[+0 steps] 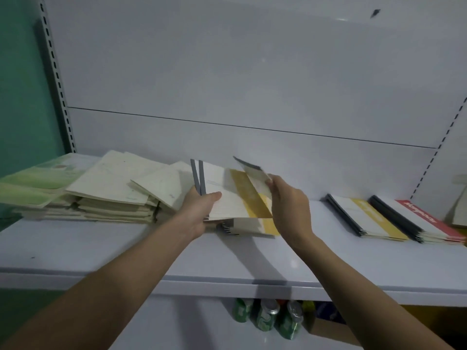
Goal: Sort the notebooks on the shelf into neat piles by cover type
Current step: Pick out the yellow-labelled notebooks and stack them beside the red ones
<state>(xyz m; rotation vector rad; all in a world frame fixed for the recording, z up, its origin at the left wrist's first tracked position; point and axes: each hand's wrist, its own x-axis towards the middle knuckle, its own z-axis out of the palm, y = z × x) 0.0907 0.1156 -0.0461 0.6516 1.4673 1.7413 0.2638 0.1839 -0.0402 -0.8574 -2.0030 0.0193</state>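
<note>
The yellow-banded stack in the middle of the shelf serves as the landmark here. Directly above it, the left hand grips a small bundle of yellow-banded notebooks by its grey-spined corner, thumb on top and fingers underneath, the bundle tilted up off the stack. The right hand pinches the far edge of one lifted notebook at the top of that bundle, peeling it upward; the frame is blurred there, so its cover cannot be read with certainty. To the left of the stack, touching or nearly so, lie untidy cream-covered notebooks, and beyond them a green-covered pile. Well to the right of the stack sit two tidier piles, a yellow-banded pile and just beside it a red-banded pile. The step in hand looks like separating one book to check its cover. To do it well, the left hand should hold the rest firmly so nothing fans out, the right should lift only a single cover, and the book should go spine-aligned onto its matching pile. The loose cream books leaning nearby could slide if bumped.
</note>
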